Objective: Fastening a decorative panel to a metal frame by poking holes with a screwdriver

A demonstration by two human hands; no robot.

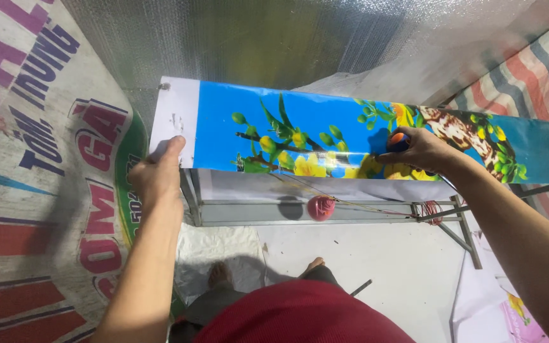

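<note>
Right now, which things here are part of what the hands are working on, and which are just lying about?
In use: long blue flower-printed banner sheet, gripped by the left hand; small orange-and-blue tool in the right hand; grey metal frame beneath.
Lying about: pink ball of string; short dark stick on the floor.

The printed sheet (325,136) lies across the top of the metal frame (325,213). The left hand (157,178) is on its left end, the right hand (417,152) further right. Under the sheet, a ball of string (320,208) sits on the frame rail. The floor (376,267) is below.
</note>
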